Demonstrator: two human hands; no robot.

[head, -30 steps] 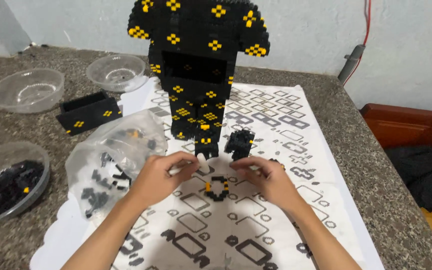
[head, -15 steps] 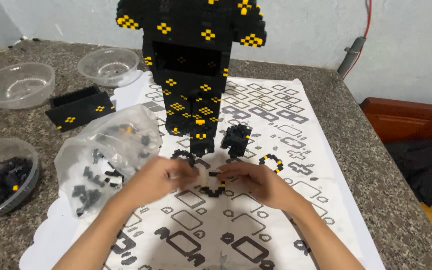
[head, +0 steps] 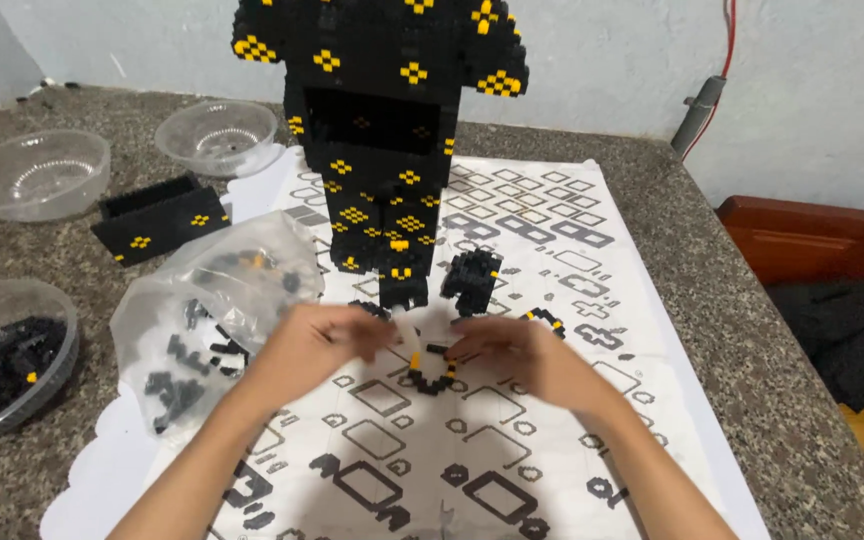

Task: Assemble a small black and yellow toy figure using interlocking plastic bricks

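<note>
Granite counter (head: 752, 330); both hands pinch small brick ring (head: 432, 372).

Brick figure (head: 382, 140) behind bag (head: 217, 310)

Straight ahead of both hands, passage was blocked by a tall black-and-yellow brick figure (head: 382, 140), with a small black brick cluster (head: 470, 280) just beside its foot. To the left, the way was narrowed by a clear bag of bricks (head: 214, 310), a bowl of black pieces (head: 2, 355), a black brick block (head: 157, 215) and two clear bowls (head: 32, 172) behind. Open room was left on the printed sheet (head: 592, 300) to the right, and on the speckled bench (head: 752, 330) beyond it.
</note>
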